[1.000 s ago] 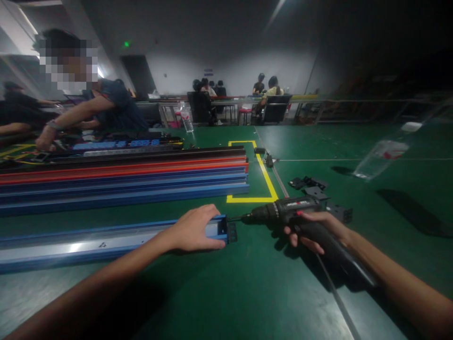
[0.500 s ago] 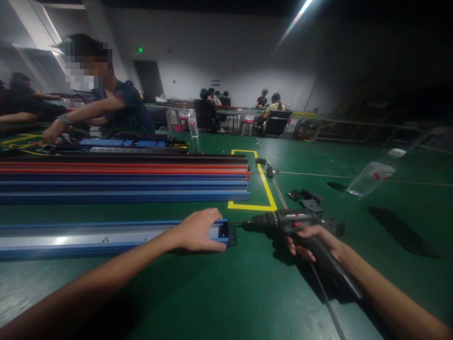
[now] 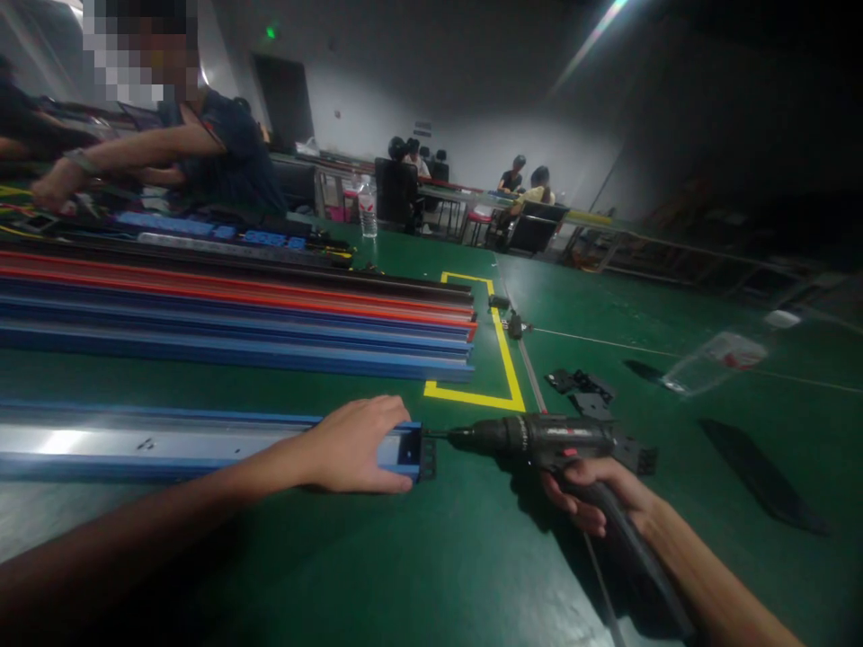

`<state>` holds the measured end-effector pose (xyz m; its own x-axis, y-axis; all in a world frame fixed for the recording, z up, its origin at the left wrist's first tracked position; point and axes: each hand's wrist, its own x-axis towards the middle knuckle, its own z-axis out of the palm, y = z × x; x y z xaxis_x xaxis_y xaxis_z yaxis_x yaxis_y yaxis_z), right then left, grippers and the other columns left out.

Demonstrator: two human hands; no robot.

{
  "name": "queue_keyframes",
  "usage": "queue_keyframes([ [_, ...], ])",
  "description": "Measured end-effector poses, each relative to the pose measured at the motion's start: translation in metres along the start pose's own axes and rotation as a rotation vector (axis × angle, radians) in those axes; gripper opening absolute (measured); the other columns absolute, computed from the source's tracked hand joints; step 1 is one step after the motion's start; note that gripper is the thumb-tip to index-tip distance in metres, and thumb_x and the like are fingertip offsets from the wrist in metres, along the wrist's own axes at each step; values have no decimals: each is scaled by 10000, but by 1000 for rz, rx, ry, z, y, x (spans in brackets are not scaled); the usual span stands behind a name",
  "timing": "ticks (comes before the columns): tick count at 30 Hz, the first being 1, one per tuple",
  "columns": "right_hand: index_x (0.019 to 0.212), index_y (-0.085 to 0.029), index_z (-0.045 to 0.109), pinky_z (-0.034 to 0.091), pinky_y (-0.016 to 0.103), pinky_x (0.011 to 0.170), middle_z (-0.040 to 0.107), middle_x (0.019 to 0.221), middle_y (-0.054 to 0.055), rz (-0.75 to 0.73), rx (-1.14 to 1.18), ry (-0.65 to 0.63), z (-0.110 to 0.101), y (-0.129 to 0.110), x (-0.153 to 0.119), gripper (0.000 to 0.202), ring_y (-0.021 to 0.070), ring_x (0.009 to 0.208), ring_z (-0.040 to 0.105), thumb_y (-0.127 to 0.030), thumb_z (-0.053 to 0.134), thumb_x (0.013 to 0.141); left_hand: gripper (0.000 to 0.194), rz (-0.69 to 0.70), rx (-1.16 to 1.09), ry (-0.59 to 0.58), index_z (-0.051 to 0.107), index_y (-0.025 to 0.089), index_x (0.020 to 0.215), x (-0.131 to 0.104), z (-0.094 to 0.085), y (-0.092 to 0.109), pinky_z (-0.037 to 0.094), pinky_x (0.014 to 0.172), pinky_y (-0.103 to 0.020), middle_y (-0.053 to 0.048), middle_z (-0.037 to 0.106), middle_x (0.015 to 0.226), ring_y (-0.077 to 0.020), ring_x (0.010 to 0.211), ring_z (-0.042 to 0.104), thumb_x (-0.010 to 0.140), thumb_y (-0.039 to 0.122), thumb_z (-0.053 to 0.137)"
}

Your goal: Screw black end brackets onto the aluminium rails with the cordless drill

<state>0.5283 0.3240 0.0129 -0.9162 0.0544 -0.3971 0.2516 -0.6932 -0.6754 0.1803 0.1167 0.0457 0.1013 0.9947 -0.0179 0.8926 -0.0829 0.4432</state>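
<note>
My left hand grips a long blue rail near its right end, fingers over the far edge and thumb along the near side. A small black end plate sits at that end of the rail. In my right hand is a black cordless drill, held by its handle. Its long bit points left and reaches the end plate's upper part; whether a screw sits at the tip is too small to tell.
Beyond lie several red and blue rails beside a yellow tape outline. Black plates lie behind the drill, with a clear plastic bottle further right. A second bottle stands at the back. A co-worker works at far left.
The camera view has tilted and shifted. The drill's tip now appears closer against the end plate. Both hands keep their hold on the rail and the drill.
</note>
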Motion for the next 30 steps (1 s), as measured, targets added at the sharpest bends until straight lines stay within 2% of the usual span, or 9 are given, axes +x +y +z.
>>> queue_keyframes([
  [6,903,-63,723,428,136,377,622,681,26,28,-1,-4,-3,-2,1,250,12,366,371,-287,649,821,579,8,-2,8,605,218,1081,0,2,-2,454,835,-383,-46,605,1051,-252,935,588,718,655,717],
  [12,840,-98,734,404,118,359,592,638,4,39,-21,47,5,-2,2,226,9,352,298,-305,650,810,562,18,-9,30,619,214,1087,-1,1,-1,451,827,-359,-41,615,1038,-240,935,599,723,631,719],
  [16,835,-123,751,417,135,353,596,627,16,32,-41,99,8,0,3,217,26,347,329,-319,668,790,568,9,-7,23,620,214,1074,-1,-2,-4,452,803,-353,-39,618,1031,-234,914,599,721,650,712],
  [20,865,-114,763,440,152,362,626,640,41,34,-80,144,6,3,3,250,40,349,420,-330,703,756,554,4,-7,25,622,218,1069,-1,-3,-6,451,801,-346,-41,622,1035,-233,910,599,719,636,716],
  [30,919,-53,750,459,173,383,666,690,102,2,-33,119,8,3,2,291,81,375,532,-294,688,768,497,15,17,15,617,203,1046,-2,-4,-3,457,809,-344,-39,596,1004,-229,914,584,732,570,732],
])
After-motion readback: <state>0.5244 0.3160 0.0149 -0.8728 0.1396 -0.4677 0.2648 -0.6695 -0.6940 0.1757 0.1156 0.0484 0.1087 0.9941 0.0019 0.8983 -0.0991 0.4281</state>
